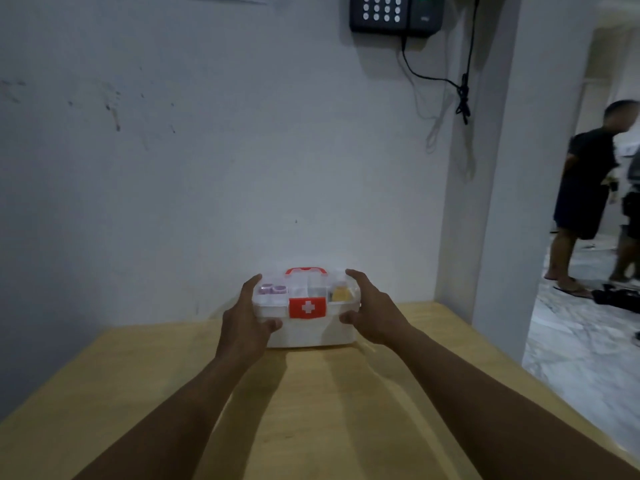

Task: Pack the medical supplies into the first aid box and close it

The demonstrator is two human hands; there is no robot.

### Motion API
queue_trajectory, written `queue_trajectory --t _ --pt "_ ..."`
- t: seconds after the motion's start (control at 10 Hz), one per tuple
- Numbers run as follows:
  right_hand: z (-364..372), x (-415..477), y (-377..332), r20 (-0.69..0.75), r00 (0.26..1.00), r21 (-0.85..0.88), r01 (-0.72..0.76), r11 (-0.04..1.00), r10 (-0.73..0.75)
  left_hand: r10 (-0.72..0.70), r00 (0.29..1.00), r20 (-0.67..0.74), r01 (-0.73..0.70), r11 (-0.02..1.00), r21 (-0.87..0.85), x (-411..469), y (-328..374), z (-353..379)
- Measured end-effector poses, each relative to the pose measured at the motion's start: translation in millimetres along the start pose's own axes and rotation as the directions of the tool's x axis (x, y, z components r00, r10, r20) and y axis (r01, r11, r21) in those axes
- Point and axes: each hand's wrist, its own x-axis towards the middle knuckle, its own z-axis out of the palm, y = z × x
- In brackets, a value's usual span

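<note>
A wooden table [346,410] meets a white wall [207,150] bearing a black keypad [394,12]; a person [585,188] stands in the doorway.

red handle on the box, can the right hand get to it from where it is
Probably yes. The right hand grips the box's right end, and the red handle lies flat on the lid just inward of its fingers. Nothing covers it; the left hand stays at the other end.
</note>
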Motion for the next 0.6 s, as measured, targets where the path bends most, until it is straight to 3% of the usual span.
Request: queue_trajectory --t 0.3,0.5,0.6 --pt "1 11 14 0.004 1.000 -0.001 0.016 1.000 -0.016 -0.020 1.000 -0.018 0.020 0.999 -0.027 4 -5 18" --pt "-7 -4 6 0.044 0.999 -0.131 0.010 0.991 -0.004 -0.080 0.997 -0.016 0.082 0.987 0.140 -6 14 13" --pt "-35 -23 -7 -0.172 0.980 -0.055 0.093 0.994 -0.102 -0.031 0.996 -0.089 0.035 0.998 0.052 -35 35 4"
